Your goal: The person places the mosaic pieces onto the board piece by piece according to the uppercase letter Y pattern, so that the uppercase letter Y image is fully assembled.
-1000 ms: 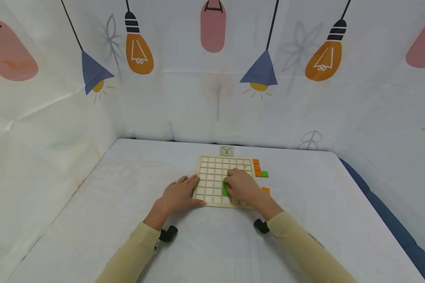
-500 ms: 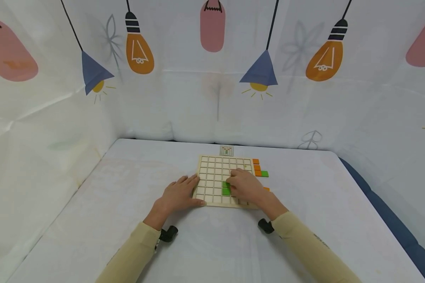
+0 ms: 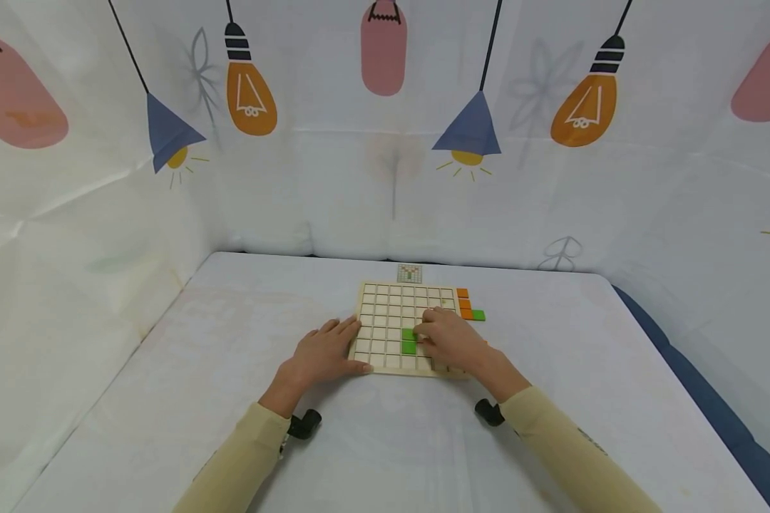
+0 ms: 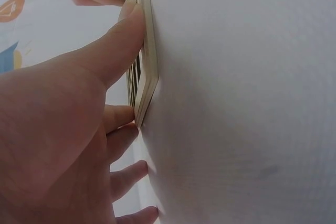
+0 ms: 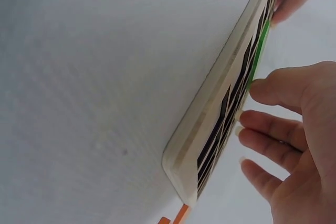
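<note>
Two green square tiles (image 3: 408, 346): beside right hand (image 3: 452, 341); cannot tell if it pinches
Left hand (image 3: 323, 355): spread, thumb on wooden grid board (image 3: 380, 320)

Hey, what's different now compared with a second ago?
The right hand has moved a little to the right, uncovering more of the two green tiles on the board. The left hand stays at the board's left edge; both tiles look unmoved.

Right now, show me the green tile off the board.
The green tile beside the orange tiles; the other visible green tiles sit on the gridded board.
</note>
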### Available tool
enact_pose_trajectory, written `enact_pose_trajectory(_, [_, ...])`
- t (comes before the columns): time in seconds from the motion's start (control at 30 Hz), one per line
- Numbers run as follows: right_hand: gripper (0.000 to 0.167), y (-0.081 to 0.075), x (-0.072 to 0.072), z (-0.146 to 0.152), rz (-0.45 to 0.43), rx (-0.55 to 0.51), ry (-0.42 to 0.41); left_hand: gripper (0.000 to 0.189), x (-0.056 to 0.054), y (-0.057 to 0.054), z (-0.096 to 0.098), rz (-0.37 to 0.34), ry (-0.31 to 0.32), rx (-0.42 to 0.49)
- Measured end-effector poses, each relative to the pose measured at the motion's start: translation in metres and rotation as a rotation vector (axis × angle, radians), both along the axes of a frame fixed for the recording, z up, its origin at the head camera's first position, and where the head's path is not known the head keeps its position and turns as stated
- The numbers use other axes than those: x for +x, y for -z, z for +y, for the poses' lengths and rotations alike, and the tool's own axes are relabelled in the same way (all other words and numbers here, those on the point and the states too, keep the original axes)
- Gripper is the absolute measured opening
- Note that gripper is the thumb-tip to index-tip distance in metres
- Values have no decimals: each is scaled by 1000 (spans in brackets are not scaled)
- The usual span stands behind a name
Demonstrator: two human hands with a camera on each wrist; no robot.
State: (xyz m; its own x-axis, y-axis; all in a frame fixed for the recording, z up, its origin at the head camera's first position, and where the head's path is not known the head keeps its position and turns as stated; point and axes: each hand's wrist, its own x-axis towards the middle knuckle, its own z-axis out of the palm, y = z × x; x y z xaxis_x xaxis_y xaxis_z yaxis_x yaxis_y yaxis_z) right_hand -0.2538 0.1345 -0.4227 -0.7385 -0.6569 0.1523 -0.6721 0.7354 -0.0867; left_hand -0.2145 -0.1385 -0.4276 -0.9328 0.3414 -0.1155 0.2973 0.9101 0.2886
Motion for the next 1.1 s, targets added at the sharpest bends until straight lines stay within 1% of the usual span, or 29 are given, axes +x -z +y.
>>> enact_pose_trajectory(0.27, [18,0,2,1,-10,14,-5,92,0,-1,0,0,-1,15])
enact_pose_trajectory(0.47, [16,-2,2,1,-2,6,-9,92,0,-1,1,-3,-3,16])
enact_pose_trajectory(0.6, [16,-3,2,2,4,23,-11,92,0,-1,1,-4,-4,18])
enact_pose_trajectory(0.73, [20,-6,2,4,-4,51,9,92,-1,0,0,-1,-2,8])
enact_pose_trajectory(0.87, [23,-8,2,7,-12,49,19,93,-2,2,-1,1,3,-5])
enact_pose_trajectory(1.0, [19,-8,3,13,0,40,13,93,-2,2,0,1,7,1])
enact_pose_trajectory(1.1, [17,-9,4,19,-7,47,30,93,-1,2,0,3,8,3])
